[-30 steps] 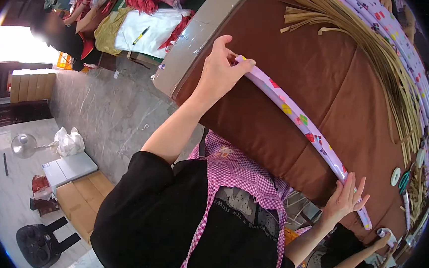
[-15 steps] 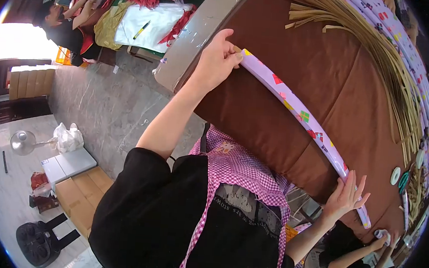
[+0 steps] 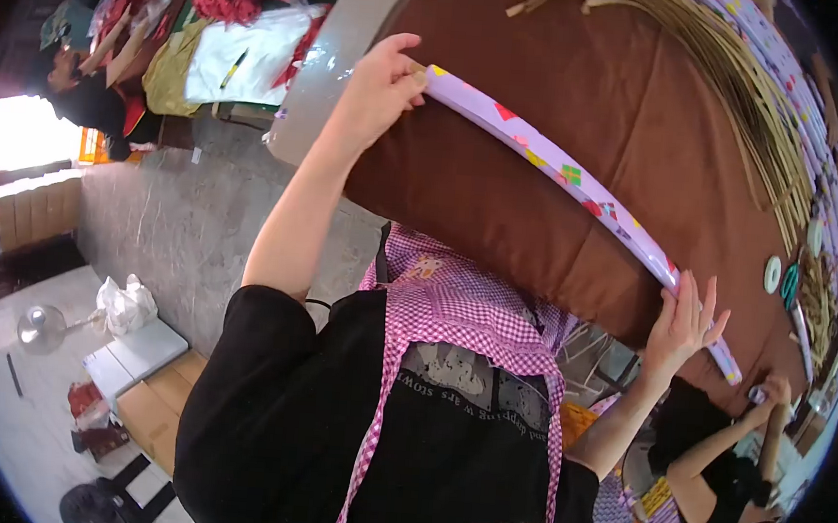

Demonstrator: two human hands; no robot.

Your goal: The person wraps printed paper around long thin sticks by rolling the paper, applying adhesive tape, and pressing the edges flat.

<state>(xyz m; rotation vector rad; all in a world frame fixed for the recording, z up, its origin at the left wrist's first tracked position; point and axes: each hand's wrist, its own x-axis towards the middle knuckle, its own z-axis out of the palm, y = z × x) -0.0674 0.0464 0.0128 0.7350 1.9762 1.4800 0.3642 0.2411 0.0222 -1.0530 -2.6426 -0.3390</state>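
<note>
Shifted outward since earlier, the left hand (image 3: 380, 89) is being pinched at the tip of a patterned lilac paper tube (image 3: 571, 175) over a brown cloth-covered table (image 3: 550, 57); its far end is being steadied by the spread right hand (image 3: 684, 324). It is being judged light, slick and dentable, best held near both ends.

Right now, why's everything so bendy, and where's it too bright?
In the head view, the wide lens seems to bend things, leaving black corners; the opening at left glares pure white; the co-worker beside it looks hazy; the purple gift-print strip shines a little near the right hand.
</note>
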